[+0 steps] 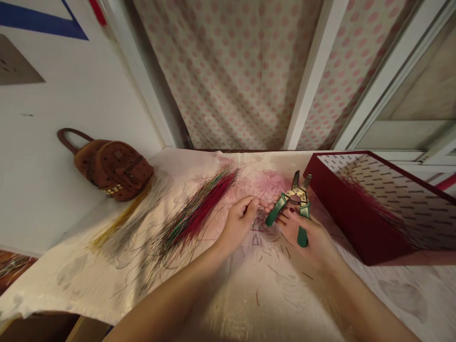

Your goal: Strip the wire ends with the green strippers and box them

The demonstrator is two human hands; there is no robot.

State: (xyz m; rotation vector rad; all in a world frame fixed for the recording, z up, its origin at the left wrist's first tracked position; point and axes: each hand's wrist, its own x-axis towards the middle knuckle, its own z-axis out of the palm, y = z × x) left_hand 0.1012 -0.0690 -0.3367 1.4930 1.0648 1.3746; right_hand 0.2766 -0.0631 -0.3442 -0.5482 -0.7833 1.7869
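Observation:
Resting across my right hand [311, 237] is a pair of wire strippers [297, 194] with green handles. Its jaws stand apart and point away from me, and my fingers curl round the handles. My left hand [238, 222] is closed in a pinch just left of the tool, its fingertips close to my right fingers. Whatever the pinch holds is too small to make out. Short cut bits of wire [256, 239] lie scattered under and between both hands. To the left, a loose bundle of red, green and dark wires [204, 204] lies slantwise on the table.
A dark red box [338, 216] with a patterned lining stands at the right, red wires [374, 199] inside. Yellow wires [123, 216] and grey wires [142, 211] lie at the left beside a brown backpack [116, 166]. A pale cover [228, 304] spreads over the table. A dotted curtain [242, 71] hangs behind.

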